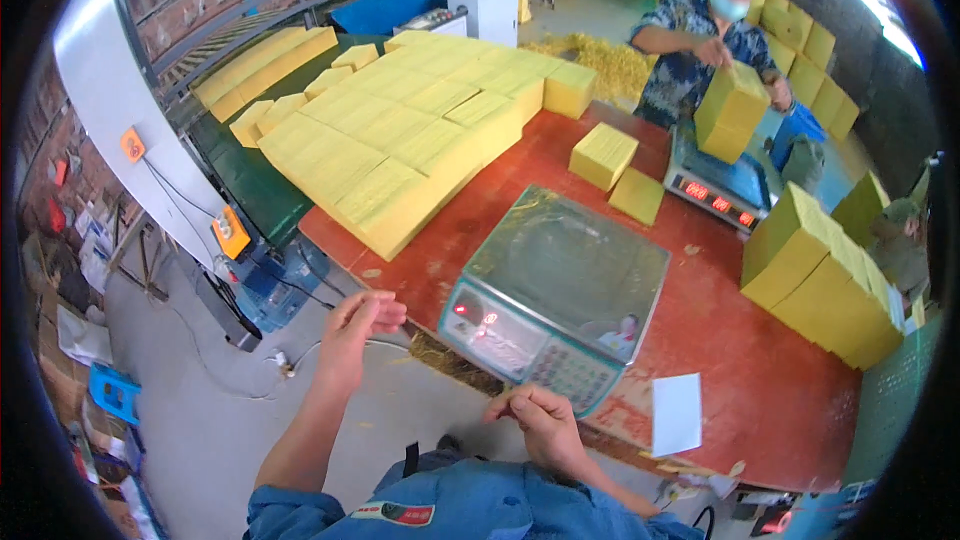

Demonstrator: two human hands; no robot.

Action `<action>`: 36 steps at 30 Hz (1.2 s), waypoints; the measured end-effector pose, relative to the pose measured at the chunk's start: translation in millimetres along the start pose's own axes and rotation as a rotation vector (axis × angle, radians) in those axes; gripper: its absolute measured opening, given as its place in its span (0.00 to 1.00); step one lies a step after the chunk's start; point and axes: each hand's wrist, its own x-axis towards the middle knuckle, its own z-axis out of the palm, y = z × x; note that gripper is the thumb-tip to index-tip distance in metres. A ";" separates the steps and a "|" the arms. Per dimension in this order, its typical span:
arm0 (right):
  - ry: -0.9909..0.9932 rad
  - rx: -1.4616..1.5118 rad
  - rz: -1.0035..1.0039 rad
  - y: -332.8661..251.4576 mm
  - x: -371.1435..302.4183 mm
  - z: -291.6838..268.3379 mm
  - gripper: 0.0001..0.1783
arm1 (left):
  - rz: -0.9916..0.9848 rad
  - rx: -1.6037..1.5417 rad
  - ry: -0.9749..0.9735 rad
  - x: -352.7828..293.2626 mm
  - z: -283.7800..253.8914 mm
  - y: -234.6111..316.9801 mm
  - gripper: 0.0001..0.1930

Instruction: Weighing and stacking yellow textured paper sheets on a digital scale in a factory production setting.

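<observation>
spanning most of the view, one red worktable (760, 380) carries all the stock. on its far left part lies one large spread of flat yellow paper bundles (400, 130), packed edge to edge in rows; the exact number cannot be told. a second stack of yellow bundles (815, 275) stands at the table's right edge, about five blocks side by side. two loose yellow bundles (603, 155) lie near the table's middle, one thick, one thin, touching each other.

two electronic platform scales are present. the near scale (570, 260) sits at the table's front edge with its steel pan bare and its red display lit. the far scale (715, 185) stands at the table's far side, in front of a co-worker (690, 35), who holds one yellow bundle (730, 110) over it with both hands.

one white paper slip (677, 412) lies flat on the table, right of the near scale.

the left hand (355, 335) is raised off the table's front left corner, fingers loosely curled, gripping nothing. the right hand (540, 425) sits just below the near scale's keypad, fingers bent inward, thumb and forefinger close together; whether they pinch anything cannot be told.
</observation>
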 end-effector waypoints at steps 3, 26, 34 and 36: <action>-0.057 -0.061 0.017 11.2 21.2 31.2 0.11 | 0.108 0.261 -0.011 39.7 -38.0 5.0 0.16; 0.284 0.150 0.239 141.3 193.0 121.7 0.13 | 0.745 1.362 -0.520 282.4 -93.8 -32.5 0.46; 0.354 0.751 0.020 215.6 202.7 146.9 0.21 | 0.880 1.115 -0.897 183.2 -118.8 -10.5 0.46; 0.304 0.653 0.001 217.0 190.1 155.7 0.24 | 0.885 1.053 -0.930 168.4 -129.4 0.2 0.44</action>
